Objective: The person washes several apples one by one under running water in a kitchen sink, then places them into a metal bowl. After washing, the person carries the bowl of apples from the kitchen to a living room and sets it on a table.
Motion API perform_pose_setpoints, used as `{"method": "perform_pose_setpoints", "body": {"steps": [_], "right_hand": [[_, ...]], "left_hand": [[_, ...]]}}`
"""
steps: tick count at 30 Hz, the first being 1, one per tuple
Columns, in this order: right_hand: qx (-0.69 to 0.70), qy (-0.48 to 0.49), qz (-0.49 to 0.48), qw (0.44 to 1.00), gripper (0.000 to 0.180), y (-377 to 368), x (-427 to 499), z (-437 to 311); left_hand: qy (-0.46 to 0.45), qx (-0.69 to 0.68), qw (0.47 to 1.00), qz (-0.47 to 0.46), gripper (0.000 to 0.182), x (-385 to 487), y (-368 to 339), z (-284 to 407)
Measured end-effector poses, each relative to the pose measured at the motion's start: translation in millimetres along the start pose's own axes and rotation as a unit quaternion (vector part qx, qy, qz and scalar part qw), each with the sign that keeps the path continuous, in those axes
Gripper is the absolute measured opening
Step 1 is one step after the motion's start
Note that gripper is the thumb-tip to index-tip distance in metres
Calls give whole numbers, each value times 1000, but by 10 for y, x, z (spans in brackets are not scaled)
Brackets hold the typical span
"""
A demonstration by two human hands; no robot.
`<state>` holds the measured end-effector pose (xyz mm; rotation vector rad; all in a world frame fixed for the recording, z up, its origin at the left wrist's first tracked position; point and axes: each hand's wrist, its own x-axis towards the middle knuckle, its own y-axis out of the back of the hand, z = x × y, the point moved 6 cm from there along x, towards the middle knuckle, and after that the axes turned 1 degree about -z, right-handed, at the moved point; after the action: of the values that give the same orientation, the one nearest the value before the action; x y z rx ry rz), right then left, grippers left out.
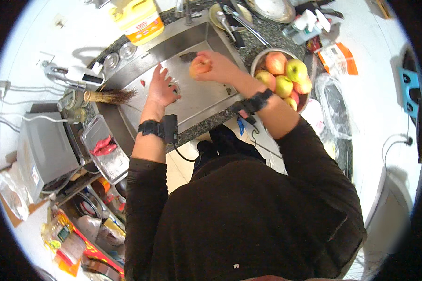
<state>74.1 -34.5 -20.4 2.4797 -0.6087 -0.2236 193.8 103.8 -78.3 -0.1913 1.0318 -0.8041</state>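
My right hand (214, 66) is closed around a red-and-yellow apple (199, 67) above the steel sink (197, 102). Over the sink's left half, my left hand (161, 87) is spread with its fingers apart and nothing in them. The drain (176, 88) is partly hidden behind those fingers. A dark piece (188, 56) lies in the basin just beyond the apple, too unclear to name. To the right of the sink, a metal bowl (256, 60) holds several red and yellow-green apples (284, 86).
A straw brush (107, 96) juts over the sink's left rim. Meat lies in a clear plastic tray (118, 163) at the left edge. Behind the sink are a faucet (187, 14) and a yellow jug (140, 24). Tongs (248, 26) and spray bottles (307, 26) stand back right.
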Motion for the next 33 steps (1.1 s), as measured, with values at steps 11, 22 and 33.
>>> {"method": "perform_pose_setpoints", "body": {"steps": [11,22,33], "right_hand": [[-203,-83,142,965,56,1709,-924,581],[-270,-9,149,951,48,1656,-956,608],[-104,-417,167,887,44,2634,-2105,2447]], "left_hand": [[91,165,971,-149,83,323,-1449,-864],[39,268,952,-142,67,621,-2223,-1062],[78,343,933,-71,75,649,-2203,-1097]]}}
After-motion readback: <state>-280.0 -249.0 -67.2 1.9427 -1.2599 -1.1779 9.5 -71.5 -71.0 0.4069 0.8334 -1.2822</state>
